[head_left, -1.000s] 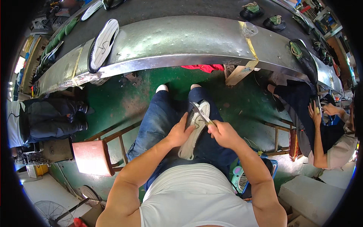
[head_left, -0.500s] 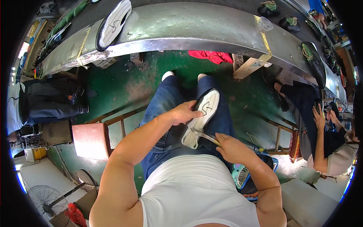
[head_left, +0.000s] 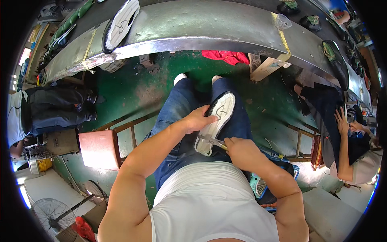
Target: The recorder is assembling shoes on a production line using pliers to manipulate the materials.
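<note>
A: Starting with the head view, where is the shoe [head_left: 223,111]?
B: Over the lap, mostly in front of the right leg of the blue jeans [head_left: 173,111], its pale underside up and its dark edge showing. One end slants away from the body, toward the upper right.
A: And the left hand [head_left: 199,120]?
B: Its grip pinches the shoe at the left edge, the thumb laid across the pale underside. The other fingers are mostly hidden.
A: The right hand [head_left: 244,152]?
B: That grip is wrapped around the handle of a metal tool [head_left: 213,140]. The tool's head reaches over the end of the shoe nearest the body; whether it bites the material, I cannot tell.
A: What stands ahead?
B: A long metal surface [head_left: 201,20]. Another pale-bottomed shoe [head_left: 122,26] lies at its left, a clear cup [head_left: 282,22] sits toward the right, and a dark shoe [head_left: 338,66] hangs over the edge farther right.
A: Below it?
B: A red cloth [head_left: 225,57], above the green floor [head_left: 133,90].
A: Anyone near?
B: A co-worker [head_left: 356,161] sits at far right, well apart from the shoe.
</note>
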A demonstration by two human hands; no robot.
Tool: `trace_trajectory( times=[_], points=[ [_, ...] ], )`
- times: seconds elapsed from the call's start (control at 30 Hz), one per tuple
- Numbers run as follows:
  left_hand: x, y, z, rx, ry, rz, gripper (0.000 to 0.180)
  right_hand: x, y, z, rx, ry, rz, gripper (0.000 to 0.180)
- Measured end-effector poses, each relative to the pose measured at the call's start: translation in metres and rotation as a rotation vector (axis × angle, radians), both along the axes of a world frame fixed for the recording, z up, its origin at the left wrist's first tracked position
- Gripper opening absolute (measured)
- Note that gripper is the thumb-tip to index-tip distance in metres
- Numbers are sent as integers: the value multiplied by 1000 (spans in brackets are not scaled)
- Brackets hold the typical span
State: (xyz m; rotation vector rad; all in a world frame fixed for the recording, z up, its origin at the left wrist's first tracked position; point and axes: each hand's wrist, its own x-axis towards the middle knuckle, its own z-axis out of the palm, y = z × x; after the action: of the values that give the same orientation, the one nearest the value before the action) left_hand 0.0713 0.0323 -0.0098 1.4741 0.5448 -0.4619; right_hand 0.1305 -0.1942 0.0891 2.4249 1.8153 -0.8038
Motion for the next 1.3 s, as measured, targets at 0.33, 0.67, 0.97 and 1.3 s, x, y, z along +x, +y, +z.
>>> trace_trajectory(
  times=[0.33,0.67,0.97,1.3],
  points=[
    [-24,-21,11,120,-71,-34,77,-5,-47,-30,-44,484,-317,25],
    [-64,-57,-31,85,-212,167,101,-1,-60,-20,-52,264,-174,19],
    [-66,-28,0,-291,-99,30,109,3,-17,-47,191,462,-467,30],
    [-70,-16,-9,-480,-99,84,119,-4,-38,-46,352,572,-559,34]
  ],
)
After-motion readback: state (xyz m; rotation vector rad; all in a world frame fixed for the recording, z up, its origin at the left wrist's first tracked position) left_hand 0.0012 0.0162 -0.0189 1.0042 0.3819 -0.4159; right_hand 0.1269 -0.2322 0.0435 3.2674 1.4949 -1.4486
